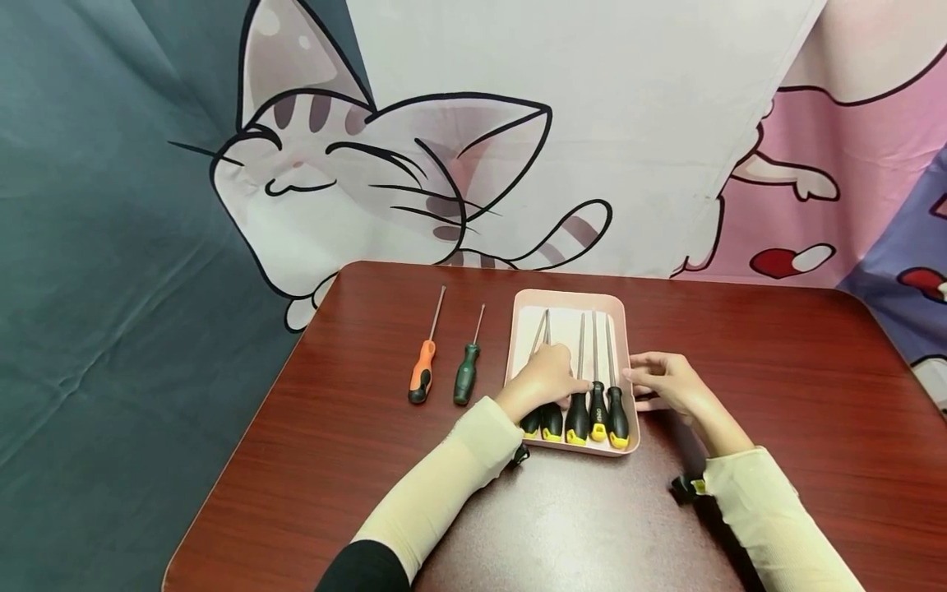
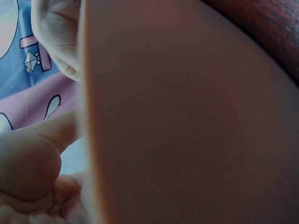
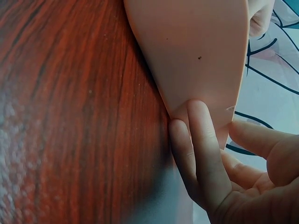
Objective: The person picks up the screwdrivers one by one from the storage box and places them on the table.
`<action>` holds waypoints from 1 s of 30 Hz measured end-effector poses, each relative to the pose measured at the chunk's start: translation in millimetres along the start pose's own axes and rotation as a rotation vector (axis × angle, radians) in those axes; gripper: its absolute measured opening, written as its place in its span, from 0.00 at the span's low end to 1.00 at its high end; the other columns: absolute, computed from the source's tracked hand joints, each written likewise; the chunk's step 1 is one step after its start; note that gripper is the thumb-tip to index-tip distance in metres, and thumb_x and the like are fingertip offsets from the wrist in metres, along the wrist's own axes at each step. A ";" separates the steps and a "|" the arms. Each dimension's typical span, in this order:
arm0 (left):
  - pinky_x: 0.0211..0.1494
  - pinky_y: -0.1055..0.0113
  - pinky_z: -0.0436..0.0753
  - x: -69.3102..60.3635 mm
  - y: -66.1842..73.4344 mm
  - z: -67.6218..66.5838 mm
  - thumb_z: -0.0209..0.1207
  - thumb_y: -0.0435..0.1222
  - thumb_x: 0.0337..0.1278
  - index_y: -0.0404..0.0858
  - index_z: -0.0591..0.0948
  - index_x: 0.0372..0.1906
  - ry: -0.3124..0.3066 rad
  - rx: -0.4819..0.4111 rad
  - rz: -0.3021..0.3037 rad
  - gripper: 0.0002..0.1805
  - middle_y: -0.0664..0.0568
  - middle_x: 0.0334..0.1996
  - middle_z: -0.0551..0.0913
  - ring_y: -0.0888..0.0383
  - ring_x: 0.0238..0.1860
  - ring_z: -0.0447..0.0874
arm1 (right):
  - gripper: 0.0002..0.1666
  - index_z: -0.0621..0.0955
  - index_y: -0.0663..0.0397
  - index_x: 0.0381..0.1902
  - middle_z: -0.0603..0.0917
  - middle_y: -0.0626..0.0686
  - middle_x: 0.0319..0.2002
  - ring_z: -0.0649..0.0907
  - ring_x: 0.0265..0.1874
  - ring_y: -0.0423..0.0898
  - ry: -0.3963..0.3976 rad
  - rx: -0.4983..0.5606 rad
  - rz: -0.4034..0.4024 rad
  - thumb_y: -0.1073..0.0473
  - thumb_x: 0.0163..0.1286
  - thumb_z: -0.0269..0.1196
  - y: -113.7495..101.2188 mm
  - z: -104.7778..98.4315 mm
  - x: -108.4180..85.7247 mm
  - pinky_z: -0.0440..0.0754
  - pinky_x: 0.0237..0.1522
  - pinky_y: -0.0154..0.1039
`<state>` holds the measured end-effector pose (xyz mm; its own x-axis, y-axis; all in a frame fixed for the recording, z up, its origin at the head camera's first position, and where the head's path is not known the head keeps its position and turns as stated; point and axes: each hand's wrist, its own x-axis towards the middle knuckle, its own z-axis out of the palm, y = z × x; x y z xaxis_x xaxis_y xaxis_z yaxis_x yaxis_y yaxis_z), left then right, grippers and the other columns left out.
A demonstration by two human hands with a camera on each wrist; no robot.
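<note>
A shallow pink tray (image 1: 633, 436) with a white bottom lies on the table and holds several screwdrivers (image 1: 617, 419) with black and yellow handles, side by side, shafts pointing away. My left hand (image 1: 543, 380) reaches into it over the left and middle screwdrivers, its thumb stretched right across the shafts. Its other fingertips are hidden, and the tray wall (image 2: 187, 116) blocks most of the left wrist view. At the tray's right side is my right hand (image 1: 669, 382). Its fairly straight fingers (image 3: 205, 144) touch the outer wall, while the thumb meets the rim.
Left of the tray, an orange and black screwdriver (image 1: 422, 370) and a dark green screwdriver (image 1: 466, 374) lie on the reddish-brown table (image 1: 333, 460). Behind the table's far edge hangs a cloth (image 1: 629, 99) with cartoon cats.
</note>
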<state>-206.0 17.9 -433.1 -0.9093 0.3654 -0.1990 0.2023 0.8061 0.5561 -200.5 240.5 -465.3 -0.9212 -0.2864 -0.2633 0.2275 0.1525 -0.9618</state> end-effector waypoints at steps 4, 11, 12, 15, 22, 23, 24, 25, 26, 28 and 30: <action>0.39 0.78 0.82 1.1 1.4 5.4 0.70 0.47 0.58 0.40 0.78 0.19 -0.007 0.009 -0.029 0.21 0.53 0.09 0.81 0.64 0.11 0.80 | 0.32 0.60 0.87 0.65 0.84 0.55 0.39 0.86 0.32 0.44 -0.002 -0.001 0.000 0.68 0.74 0.58 1.3 0.5 -0.1 0.90 0.35 0.48; 0.26 0.79 0.79 2.8 4.2 10.2 0.73 0.48 0.54 0.40 0.78 0.22 0.000 0.075 -0.058 0.19 0.56 0.06 0.78 0.64 0.09 0.78 | 0.32 0.59 0.87 0.65 0.84 0.55 0.40 0.86 0.33 0.44 -0.002 0.007 -0.001 0.68 0.74 0.58 1.0 0.6 -0.5 0.90 0.35 0.48; 0.26 0.78 0.80 3.3 4.4 10.7 0.73 0.48 0.54 0.40 0.78 0.22 0.002 0.087 -0.058 0.19 0.56 0.06 0.77 0.64 0.09 0.78 | 0.32 0.59 0.87 0.65 0.84 0.56 0.40 0.86 0.33 0.44 -0.002 0.007 0.000 0.68 0.74 0.58 1.0 0.5 -0.4 0.90 0.36 0.48; 0.28 0.77 0.80 4.4 5.0 11.6 0.73 0.47 0.54 0.41 0.78 0.22 0.006 0.116 -0.047 0.19 0.58 0.05 0.76 0.64 0.08 0.77 | 0.32 0.59 0.87 0.65 0.84 0.56 0.40 0.86 0.33 0.44 -0.001 0.006 -0.002 0.67 0.75 0.58 1.0 0.2 -0.2 0.90 0.36 0.48; 0.27 0.74 0.77 4.7 4.2 11.0 0.72 0.47 0.54 0.41 0.78 0.20 0.009 0.159 -0.002 0.19 0.58 0.08 0.76 0.63 0.13 0.76 | 0.32 0.59 0.87 0.65 0.84 0.54 0.39 0.86 0.32 0.43 0.000 0.008 -0.001 0.68 0.75 0.58 -0.2 0.8 -0.9 0.90 0.36 0.48; 0.26 0.74 0.77 4.8 4.0 11.0 0.72 0.47 0.54 0.41 0.78 0.20 0.009 0.163 0.002 0.19 0.58 0.08 0.76 0.62 0.14 0.76 | 0.32 0.59 0.87 0.65 0.84 0.54 0.39 0.86 0.32 0.43 -0.001 0.011 -0.001 0.68 0.75 0.58 -0.3 0.9 -1.0 0.90 0.36 0.48; 0.26 0.74 0.76 4.9 3.8 11.0 0.72 0.47 0.53 0.41 0.77 0.20 0.010 0.168 0.005 0.19 0.58 0.09 0.76 0.62 0.16 0.76 | 0.32 0.59 0.87 0.65 0.84 0.54 0.39 0.86 0.32 0.43 -0.001 0.013 -0.001 0.68 0.75 0.57 -0.3 0.9 -1.1 0.90 0.36 0.48; 0.25 0.73 0.76 5.0 3.5 11.2 0.72 0.47 0.53 0.41 0.77 0.20 0.012 0.171 0.008 0.19 0.57 0.11 0.76 0.61 0.17 0.76 | 0.32 0.59 0.87 0.65 0.84 0.54 0.39 0.86 0.32 0.43 -0.001 0.014 -0.001 0.68 0.75 0.57 -0.3 1.0 -1.2 0.90 0.36 0.48; 0.25 0.73 0.76 5.2 3.3 11.5 0.72 0.47 0.53 0.41 0.77 0.20 0.015 0.173 0.011 0.20 0.57 0.12 0.77 0.61 0.18 0.76 | 0.32 0.59 0.87 0.65 0.84 0.54 0.39 0.86 0.32 0.43 -0.001 0.014 -0.001 0.68 0.74 0.58 -0.3 1.0 -1.2 0.90 0.36 0.48; 0.26 0.72 0.76 5.8 2.9 12.4 0.73 0.48 0.52 0.41 0.77 0.20 0.027 0.183 0.019 0.20 0.57 0.14 0.77 0.60 0.20 0.76 | 0.32 0.59 0.87 0.65 0.84 0.54 0.38 0.86 0.32 0.43 0.000 0.013 0.000 0.68 0.74 0.58 -0.2 1.0 -1.2 0.90 0.36 0.48; 0.27 0.72 0.76 6.9 2.7 13.8 0.73 0.48 0.51 0.41 0.77 0.20 0.044 0.195 0.025 0.20 0.57 0.16 0.77 0.60 0.21 0.75 | 0.32 0.60 0.87 0.65 0.84 0.53 0.38 0.86 0.32 0.43 0.002 0.010 0.000 0.68 0.74 0.58 -0.3 1.0 -1.2 0.90 0.35 0.47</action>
<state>-206.7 29.0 -444.1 -0.9173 0.3690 -0.1495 0.2873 0.8736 0.3928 -199.1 239.8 -464.8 -0.9219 -0.2841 -0.2634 0.2308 0.1432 -0.9624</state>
